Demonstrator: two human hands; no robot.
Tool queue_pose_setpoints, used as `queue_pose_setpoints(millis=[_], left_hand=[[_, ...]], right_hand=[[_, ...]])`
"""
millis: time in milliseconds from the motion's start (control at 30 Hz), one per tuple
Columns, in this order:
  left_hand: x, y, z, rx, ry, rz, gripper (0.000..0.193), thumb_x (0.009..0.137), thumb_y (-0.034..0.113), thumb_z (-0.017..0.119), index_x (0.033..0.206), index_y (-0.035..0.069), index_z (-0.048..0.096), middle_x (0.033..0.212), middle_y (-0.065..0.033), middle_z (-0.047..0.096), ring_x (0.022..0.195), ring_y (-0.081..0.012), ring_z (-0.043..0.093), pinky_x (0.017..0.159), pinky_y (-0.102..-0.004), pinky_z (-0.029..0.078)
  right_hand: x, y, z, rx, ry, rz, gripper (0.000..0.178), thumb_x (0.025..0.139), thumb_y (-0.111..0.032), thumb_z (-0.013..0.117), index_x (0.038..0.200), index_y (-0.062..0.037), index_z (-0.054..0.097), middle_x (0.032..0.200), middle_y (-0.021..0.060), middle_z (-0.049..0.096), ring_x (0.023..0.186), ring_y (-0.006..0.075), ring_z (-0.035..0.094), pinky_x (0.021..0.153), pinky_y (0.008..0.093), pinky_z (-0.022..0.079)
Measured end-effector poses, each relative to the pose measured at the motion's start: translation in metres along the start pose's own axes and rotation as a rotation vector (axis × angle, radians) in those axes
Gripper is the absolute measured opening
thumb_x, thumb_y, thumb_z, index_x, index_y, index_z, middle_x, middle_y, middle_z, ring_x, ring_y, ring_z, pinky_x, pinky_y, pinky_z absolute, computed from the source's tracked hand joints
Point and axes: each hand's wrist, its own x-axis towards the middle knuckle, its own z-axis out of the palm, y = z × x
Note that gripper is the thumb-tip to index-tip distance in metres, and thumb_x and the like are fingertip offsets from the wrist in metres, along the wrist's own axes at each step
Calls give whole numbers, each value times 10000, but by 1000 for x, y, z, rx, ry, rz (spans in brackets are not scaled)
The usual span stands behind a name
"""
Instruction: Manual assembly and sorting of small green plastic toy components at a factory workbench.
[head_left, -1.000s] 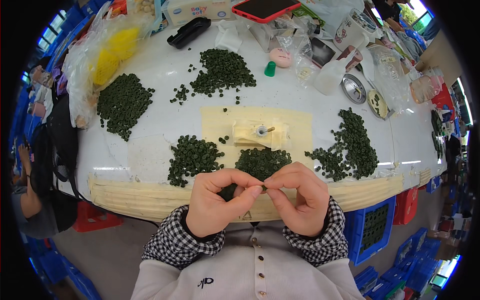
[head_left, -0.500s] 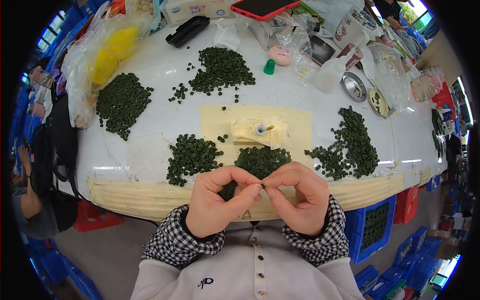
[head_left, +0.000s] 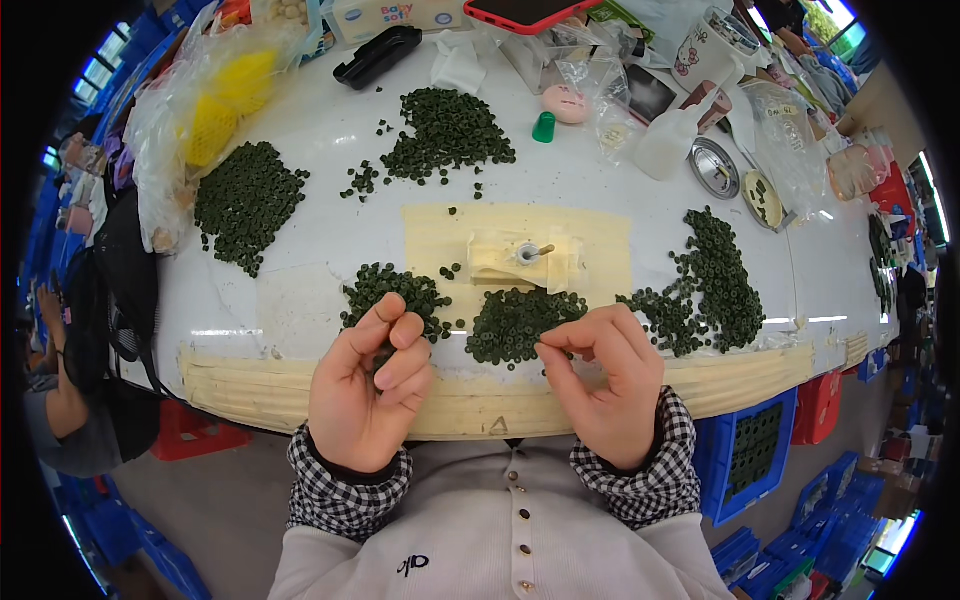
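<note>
My left hand [head_left: 368, 390] is raised over the table's front edge, palm turned inward, its fingers loosely curled and apart. Dark green shows between those fingers; whether it is a held piece or the pile behind cannot be told. My right hand [head_left: 612, 385] pinches thumb and index fingertip together beside the middle pile of small dark green ring-shaped pieces [head_left: 515, 322]. What lies in that pinch is too small to make out. Another pile [head_left: 395, 292] is partly hidden behind my left hand. Beyond the middle pile, a small taped block with a metal pin [head_left: 530, 254] sits on yellow tape.
More green pieces lie in piles at the far left [head_left: 250, 205], far middle [head_left: 448, 135] and right [head_left: 722, 285]. A white squeeze bottle [head_left: 660, 147], round tin [head_left: 714, 168] and plastic bags stand at the back right. A blue crate [head_left: 745, 460] is below the table's right side.
My hands were together at the table's front edge, fingertips meeting on a tiny green piece. They have parted: the left moved left and its fingers loosened, the right rose slightly beside the middle pile.
</note>
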Motion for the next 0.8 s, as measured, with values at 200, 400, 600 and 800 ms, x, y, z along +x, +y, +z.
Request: queue_pose_setpoints(millis=[200, 400, 600, 800], left_hand=[[1, -4, -2, 127, -80, -158, 251, 949, 106, 367, 1145, 27, 503, 813, -42, 565, 476, -41, 333, 441, -178, 275], [2, -16, -1, 309, -104, -154, 292, 1003, 243, 303, 1034, 54, 524, 679, 4, 469, 423, -36, 295, 386, -182, 242], [5, -20, -8, 328, -229, -193, 321, 996, 263, 343, 1024, 16, 546, 688, 5, 494, 467, -42, 334, 443, -192, 270], [2, -23, 18, 487, -63, -211, 291, 990, 218, 363, 1023, -8, 544, 699, 21, 469, 509, -39, 354, 470, -182, 287]], right_hand=[[0, 5, 8, -231, -24, -157, 155, 675, 0, 693, 797, -24, 601, 746, 80, 493, 678, 247, 486, 583, 330, 415], [0, 8, 12, -339, -68, -207, 157, 694, -19, 671, 828, -27, 589, 753, 77, 484, 685, 243, 478, 602, 332, 417], [0, 6, 9, -311, -91, -200, 153, 692, -25, 670, 817, -27, 582, 753, 79, 485, 687, 244, 478, 611, 334, 420], [0, 10, 3, -319, -124, -197, 148, 694, -23, 665, 808, -26, 571, 754, 84, 490, 696, 245, 483, 620, 334, 422]])
